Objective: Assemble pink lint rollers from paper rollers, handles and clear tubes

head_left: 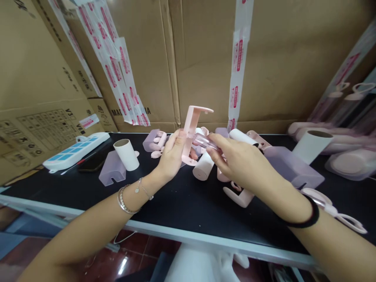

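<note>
Above the black table, my left hand is closed on a pink C-shaped bracket, held upright with its open side facing right. My right hand pinches a clear, pinkish cylindrical piece, whose left end is at the bracket's inner side. Whether the two parts touch is hard to tell. Just below them a white roll lies on the table. Another pink bracket lies under my right wrist.
Left on the table are a power strip, a dark phone, a purple cover and a white tube. Right are a larger purple cover, another tube and pink parts. Cardboard stands behind.
</note>
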Available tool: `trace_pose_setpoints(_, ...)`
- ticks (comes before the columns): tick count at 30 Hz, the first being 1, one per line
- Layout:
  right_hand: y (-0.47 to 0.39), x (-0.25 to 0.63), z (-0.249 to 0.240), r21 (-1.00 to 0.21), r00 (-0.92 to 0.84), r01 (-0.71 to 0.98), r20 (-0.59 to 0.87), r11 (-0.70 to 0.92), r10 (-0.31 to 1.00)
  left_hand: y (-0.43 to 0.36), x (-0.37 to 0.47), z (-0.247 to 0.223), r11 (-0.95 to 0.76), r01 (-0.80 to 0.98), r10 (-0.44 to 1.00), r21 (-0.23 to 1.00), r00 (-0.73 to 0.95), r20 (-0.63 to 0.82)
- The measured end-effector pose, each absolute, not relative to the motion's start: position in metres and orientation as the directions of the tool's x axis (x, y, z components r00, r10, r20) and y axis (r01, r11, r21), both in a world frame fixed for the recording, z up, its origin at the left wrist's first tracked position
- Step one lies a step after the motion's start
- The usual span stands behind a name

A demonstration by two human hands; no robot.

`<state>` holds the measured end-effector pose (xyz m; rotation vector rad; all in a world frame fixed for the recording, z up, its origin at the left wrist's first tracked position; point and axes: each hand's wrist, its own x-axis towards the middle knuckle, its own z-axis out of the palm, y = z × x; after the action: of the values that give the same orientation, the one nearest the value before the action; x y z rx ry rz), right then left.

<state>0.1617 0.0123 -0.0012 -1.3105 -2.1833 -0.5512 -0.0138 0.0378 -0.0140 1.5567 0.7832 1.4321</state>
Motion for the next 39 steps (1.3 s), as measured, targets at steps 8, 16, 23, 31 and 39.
trace_pose_setpoints(8,0.01,0.16,-0.003,0.103,-0.379,0.913,0.573,0.394,0.727,0.042,-0.016,-0.014,-0.432,-0.007,0.882,0.902,0.203,0.425)
trace_pose_setpoints(16,0.01,0.163,-0.002,0.07,-0.407,0.899,0.504,0.433,0.762,0.046,-0.017,-0.022,-0.431,0.06,0.883,0.9,0.231,0.408)
trace_pose_setpoints(23,0.002,0.157,-0.002,0.13,-0.393,0.916,0.491,0.38,0.778,0.048,-0.02,-0.023,-0.511,0.228,0.84,0.828,0.334,0.427)
trace_pose_setpoints(31,0.001,0.161,-0.005,0.177,-0.404,0.914,0.484,0.365,0.776,0.053,-0.023,-0.035,-0.45,0.143,0.847,0.882,0.383,0.37)
trace_pose_setpoints(39,0.003,0.168,-0.02,0.192,-0.43,0.901,0.522,0.39,0.737,0.044,-0.018,-0.03,-0.407,0.225,0.869,0.885,0.394,0.299)
